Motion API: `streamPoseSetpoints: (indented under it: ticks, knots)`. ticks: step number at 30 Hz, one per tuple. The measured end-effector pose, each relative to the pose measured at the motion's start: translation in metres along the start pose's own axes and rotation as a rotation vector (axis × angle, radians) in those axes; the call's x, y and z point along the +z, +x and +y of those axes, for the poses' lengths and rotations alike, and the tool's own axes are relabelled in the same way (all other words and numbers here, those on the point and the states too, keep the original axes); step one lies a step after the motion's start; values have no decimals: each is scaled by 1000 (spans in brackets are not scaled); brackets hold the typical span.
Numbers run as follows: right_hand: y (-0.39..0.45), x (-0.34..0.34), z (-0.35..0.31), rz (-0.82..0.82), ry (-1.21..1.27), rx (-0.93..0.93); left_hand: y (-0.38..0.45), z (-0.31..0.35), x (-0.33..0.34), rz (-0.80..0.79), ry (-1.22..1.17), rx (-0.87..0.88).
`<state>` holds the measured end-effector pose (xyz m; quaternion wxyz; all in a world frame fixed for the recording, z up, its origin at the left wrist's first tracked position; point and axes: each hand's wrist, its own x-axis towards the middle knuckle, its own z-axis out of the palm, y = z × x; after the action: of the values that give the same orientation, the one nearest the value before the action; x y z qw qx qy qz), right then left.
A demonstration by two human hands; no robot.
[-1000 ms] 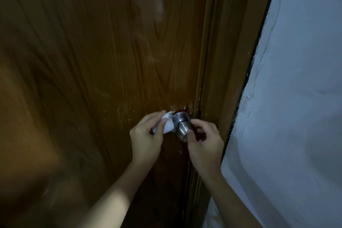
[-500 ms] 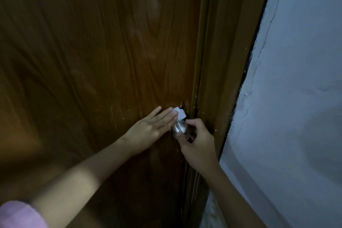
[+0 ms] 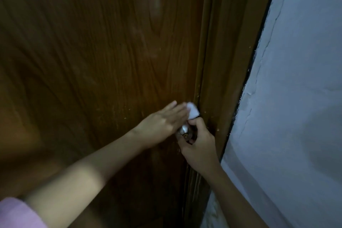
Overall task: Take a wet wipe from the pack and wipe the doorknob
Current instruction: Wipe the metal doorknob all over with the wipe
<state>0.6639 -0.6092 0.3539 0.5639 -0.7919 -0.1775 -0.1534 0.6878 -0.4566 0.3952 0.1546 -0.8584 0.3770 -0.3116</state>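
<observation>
A shiny metal doorknob sits on a dark brown wooden door, near its right edge. My left hand lies flat over the knob's top and presses a white wet wipe against the door just above the knob. My right hand curls around the knob from the right and below, thumb and fingers pinching it. Most of the knob is hidden by both hands. The wipe pack is not in view.
The brown door frame runs along the door's right edge. A pale grey, cracked wall fills the right side. A pink sleeve shows at the bottom left corner.
My left hand has gone from gripping the wipe at the knob's left side to lying flat, sliding the wipe up and right above the knob. My right hand stays on the knob.
</observation>
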Motion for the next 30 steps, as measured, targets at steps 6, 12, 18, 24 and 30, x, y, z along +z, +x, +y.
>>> streamPoseSetpoints:
  ticks: [6, 12, 18, 24, 30]
  knots:
    - [0, -2, 1, -13, 6, 12, -8, 8, 2, -81, -69, -52]
    - [2, -3, -2, -37, 30, 48, -14, 11, 4, -112, -41, -77]
    - [1, -1, -1, -20, 25, 58, -25, 16, 7, -116, -42, -161]
    - [1, -1, 1, -7, 24, 80, -33, 44, 19, -24, -210, -386]
    - [0, -3, -2, -7, 54, 83, -39, 86, 47, -40, -604, -714]
